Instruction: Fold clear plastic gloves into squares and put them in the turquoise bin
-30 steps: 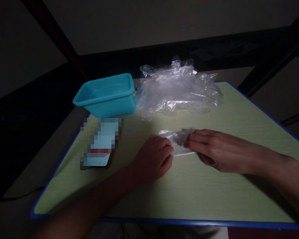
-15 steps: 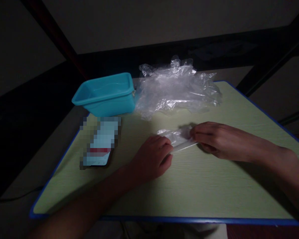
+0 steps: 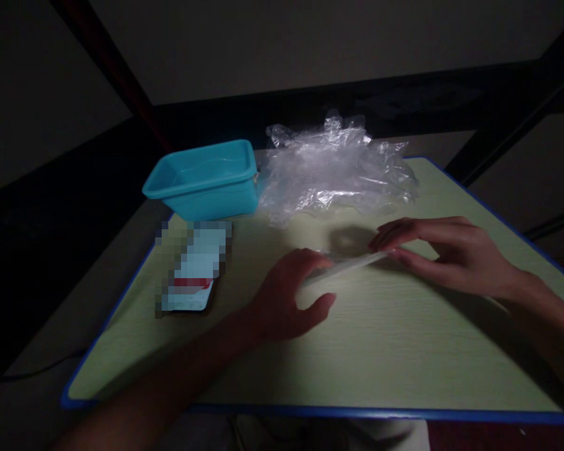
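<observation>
A thin, folded clear plastic glove is stretched in a narrow band low above the table, between my two hands. My right hand pinches its right end between thumb and fingertips. At the other end, my left hand has its thumb spread away from the fingers. Those fingers reach over the plastic's left end; whether they press on it is hidden. Behind lies a crumpled pile of clear plastic gloves, with finger-like tips sticking out at its top.
A turquoise plastic bin stands at the back left, beside the pile. In front of it lies a phone with a lit, pixelated screen. The pale table has a blue rim. Dark bars rise behind it.
My left thumb has opened away from the fingers. My right hand has turned and shifted slightly right, raising its end of the plastic, which now appears as a narrower band.
</observation>
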Demonstrator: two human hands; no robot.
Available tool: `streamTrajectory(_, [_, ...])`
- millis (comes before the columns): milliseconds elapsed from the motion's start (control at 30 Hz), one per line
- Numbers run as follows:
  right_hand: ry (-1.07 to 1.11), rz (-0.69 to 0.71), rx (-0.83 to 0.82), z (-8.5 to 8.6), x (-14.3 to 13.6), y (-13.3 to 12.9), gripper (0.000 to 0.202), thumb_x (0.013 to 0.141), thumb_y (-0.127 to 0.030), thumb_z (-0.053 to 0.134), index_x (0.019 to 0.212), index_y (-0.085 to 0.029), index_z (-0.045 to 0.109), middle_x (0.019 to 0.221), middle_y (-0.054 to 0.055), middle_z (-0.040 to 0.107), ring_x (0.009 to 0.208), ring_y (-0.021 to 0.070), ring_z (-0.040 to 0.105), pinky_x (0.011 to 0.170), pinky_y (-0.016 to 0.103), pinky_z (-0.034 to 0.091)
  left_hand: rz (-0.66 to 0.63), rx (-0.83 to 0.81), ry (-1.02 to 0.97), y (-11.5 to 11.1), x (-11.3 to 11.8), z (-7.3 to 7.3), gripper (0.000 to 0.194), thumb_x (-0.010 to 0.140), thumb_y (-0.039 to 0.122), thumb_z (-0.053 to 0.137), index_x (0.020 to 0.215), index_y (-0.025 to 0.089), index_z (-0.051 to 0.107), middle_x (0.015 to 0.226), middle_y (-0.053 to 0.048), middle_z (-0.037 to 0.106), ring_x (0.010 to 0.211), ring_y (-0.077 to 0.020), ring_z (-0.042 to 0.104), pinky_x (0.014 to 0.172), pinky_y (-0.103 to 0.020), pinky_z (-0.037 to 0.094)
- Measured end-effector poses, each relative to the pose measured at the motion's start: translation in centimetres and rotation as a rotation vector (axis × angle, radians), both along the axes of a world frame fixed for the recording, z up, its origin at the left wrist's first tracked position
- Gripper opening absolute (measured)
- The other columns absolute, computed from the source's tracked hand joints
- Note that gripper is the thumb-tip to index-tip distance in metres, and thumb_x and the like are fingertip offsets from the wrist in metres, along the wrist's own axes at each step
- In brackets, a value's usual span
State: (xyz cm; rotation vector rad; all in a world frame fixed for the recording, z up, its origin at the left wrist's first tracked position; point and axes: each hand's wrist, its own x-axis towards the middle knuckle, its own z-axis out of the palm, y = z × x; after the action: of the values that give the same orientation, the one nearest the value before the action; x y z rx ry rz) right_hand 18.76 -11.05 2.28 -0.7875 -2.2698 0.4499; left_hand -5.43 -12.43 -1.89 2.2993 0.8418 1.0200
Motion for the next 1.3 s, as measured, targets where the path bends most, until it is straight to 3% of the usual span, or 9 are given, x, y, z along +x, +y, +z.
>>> streamTrajectory(133, [0.278,-0.102,-0.046,0.9,-0.3,-1.5,0.009,0.078,-0.018,0.063,0.08,-0.027,0.065,0.071,-0.002,0.068,0.064,0.0136,0.065,0.054,0.023,0.05,-0.073,-0.473,-0.411,0.6,-0.1,0.7,0.03,0.082,0.04,0.049,0.096,0.016,0.061,0.1,-0.01,0.067,0.096,-0.0223,0.062,0.085,-0.036,0.046])
streamTrajectory(200, [0.417,-0.155,-0.168,1.3,-0.6,-1.9,0.007,0.076,-0.024,0.067,0.08,-0.029,0.067,0.068,-0.004,0.066,0.055,0.0104,0.061,0.047,0.02,0.046,-0.164,-0.768,-0.53,1.0,0.0,1.0,0.036,0.082,0.047,0.048,0.093,0.017,0.063,0.097,-0.01,0.069,0.094,-0.0242,0.064,0.085,-0.038,0.046])
streamTrajectory(333, [0.486,-0.131,-0.631,1.2,-1.7,-1.4,0.016,0.072,-0.029,0.07,0.088,-0.028,0.065,0.062,-0.005,0.062,0.047,0.0079,0.054,0.039,0.018,0.038,-0.359,-1.242,-0.526,1.2,0.6,1.3,0.043,0.076,0.055,0.052,0.087,0.018,0.068,0.094,-0.01,0.071,0.092,-0.0252,0.066,0.081,-0.037,0.048])
streamTrajectory(467, [0.428,-0.13,-0.868,-0.3,-2.7,-0.1,0.025,0.069,-0.024,0.069,0.092,-0.02,0.062,0.059,-0.005,0.059,0.044,0.0072,0.049,0.04,0.02,0.035,-0.302,-1.452,-0.563,0.6,1.3,1.0,0.035,0.063,0.046,0.07,0.079,0.015,0.069,0.083,-0.011,0.072,0.077,-0.0217,0.067,0.072,-0.032,0.049])
streamTrajectory(600, [0.471,-0.138,-0.968,-1.4,-3.3,0.4,0.029,0.066,-0.017,0.069,0.094,-0.016,0.06,0.059,-0.006,0.059,0.045,0.0063,0.047,0.042,0.02,0.034,-0.206,-1.486,-0.557,-0.1,2.0,0.8,0.024,0.059,0.034,0.075,0.07,0.014,0.068,0.069,-0.007,0.07,0.06,-0.0153,0.064,0.067,-0.029,0.05])
streamTrajectory(833, [0.675,-0.214,-1.124,-1.3,-3.9,0.3,0.023,0.07,-0.02,0.068,0.092,-0.018,0.063,0.063,-0.003,0.063,0.046,0.0072,0.052,0.042,0.019,0.04,-0.06,-1.423,-0.472,-0.8,2.7,0.7,0.016,0.061,0.03,0.069,0.063,0.014,0.068,0.061,-0.002,0.066,0.058,-0.0118,0.061,0.063,-0.025,0.049])
streamTrajectory(1000, [0.825,-0.191,-1.341,-1.7,-4.3,0.6,0.021,0.082,-0.034,0.054,0.082,-0.017,0.066,0.079,0.005,0.069,0.067,0.0136,0.063,0.065,0.026,0.054,0.099,-1.273,-0.561,-0.4,2.5,0.8,0.015,0.063,0.029,0.067,0.06,0.014,0.064,0.058,0.0,0.062,0.059,-0.0126,0.06,0.065,-0.026,0.049])
streamTrajectory(1200, [0.698,-0.23,-1.277,-2.3,-5.0,0.0,0.018,0.061,-0.026,0.076,0.073,-0.016,0.066,0.072,0.001,0.067,0.062,0.0092,0.06,0.062,0.02,0.052,0.205,-1.175,-0.66,0.3,2.3,0.4,0.015,0.063,0.027,0.064,0.057,0.015,0.058,0.055,0.002,0.056,0.055,-0.0108,0.054,0.062,-0.025,0.045])
streamTrajectory(1300, [0.634,-0.248,-1.16,-2.3,-5.2,-0.2,0.02,0.054,-0.023,0.08,0.065,-0.016,0.064,0.065,-0.002,0.063,0.057,0.0072,0.055,0.055,0.019,0.047,0.224,-1.159,-0.664,0.3,2.3,0.3,0.016,0.063,0.028,0.062,0.055,0.016,0.055,0.053,0.003,0.053,0.053,-0.0103,0.051,0.056,-0.023,0.042])
